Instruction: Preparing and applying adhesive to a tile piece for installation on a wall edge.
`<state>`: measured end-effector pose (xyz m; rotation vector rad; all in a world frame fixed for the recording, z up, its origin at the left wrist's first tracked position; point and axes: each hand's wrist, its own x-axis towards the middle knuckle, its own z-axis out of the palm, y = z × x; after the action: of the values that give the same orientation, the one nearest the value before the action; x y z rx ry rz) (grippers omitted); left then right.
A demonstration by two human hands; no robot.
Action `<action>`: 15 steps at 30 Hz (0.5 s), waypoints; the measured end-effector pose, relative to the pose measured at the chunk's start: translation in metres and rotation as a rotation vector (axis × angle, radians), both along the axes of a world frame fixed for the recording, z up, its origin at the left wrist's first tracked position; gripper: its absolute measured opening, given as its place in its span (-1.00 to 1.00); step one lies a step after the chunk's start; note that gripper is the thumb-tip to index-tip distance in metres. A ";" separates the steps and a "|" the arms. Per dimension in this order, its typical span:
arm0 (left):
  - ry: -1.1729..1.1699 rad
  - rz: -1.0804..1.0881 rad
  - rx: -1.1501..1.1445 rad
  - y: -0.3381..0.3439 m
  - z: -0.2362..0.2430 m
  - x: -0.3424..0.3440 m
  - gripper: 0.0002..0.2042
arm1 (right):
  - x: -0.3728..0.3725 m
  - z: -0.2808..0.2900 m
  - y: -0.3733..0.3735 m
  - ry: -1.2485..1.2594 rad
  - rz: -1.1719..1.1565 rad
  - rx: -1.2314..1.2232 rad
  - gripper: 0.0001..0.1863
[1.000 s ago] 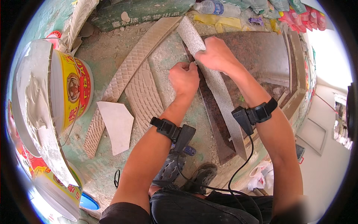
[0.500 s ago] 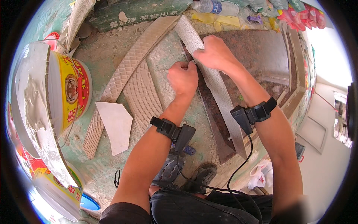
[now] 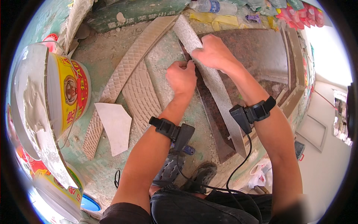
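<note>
A long pale speckled tile strip (image 3: 213, 82) runs diagonally over a dark brown stone strip (image 3: 213, 120). My right hand (image 3: 209, 51) is closed over its upper part, thumb on the near face. My left hand (image 3: 180, 77) is closed just left of the strip, fingertips at the dark piece's edge; what they pinch is hidden. Two ribbed tile offcuts, a curved one (image 3: 123, 69) and a wider one (image 3: 141, 95), lie left of my hands, with a white tile piece (image 3: 114, 125) nearer me. A brown slab (image 3: 257, 52) lies at the right.
Buckets (image 3: 71, 93) stand at the left, one under a putty-smeared board (image 3: 37, 97). A plastic bottle (image 3: 210, 7), yellow scraps (image 3: 216, 20) and red bags (image 3: 300, 15) lie along the back. My shoes (image 3: 201, 175) are below; a pale floor (image 3: 313, 164) shows at the right.
Both hands have edged slightly up and left, with the speckled strip shifting a little the same way. Both stay closed; the other pieces keep their arrangement.
</note>
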<state>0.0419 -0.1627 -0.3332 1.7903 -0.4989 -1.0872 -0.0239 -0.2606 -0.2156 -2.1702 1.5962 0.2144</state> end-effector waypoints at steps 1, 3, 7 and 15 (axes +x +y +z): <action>0.050 0.011 -0.007 0.000 0.000 0.000 -0.74 | -0.001 0.000 0.000 0.005 -0.011 -0.005 -0.54; 0.052 0.008 -0.012 -0.001 0.000 0.000 -0.75 | -0.001 0.000 -0.001 -0.035 -0.003 0.024 -0.49; -0.004 0.001 -0.018 -0.002 0.000 0.001 -0.75 | -0.003 -0.001 -0.001 -0.035 0.011 0.017 -0.49; 0.082 0.011 -0.026 0.000 0.009 0.003 -0.74 | -0.004 0.000 -0.002 -0.051 0.018 0.027 -0.49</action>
<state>0.0449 -0.1629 -0.3239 1.7165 -0.4506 -1.1370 -0.0277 -0.2630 -0.2159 -2.1527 1.5381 0.1844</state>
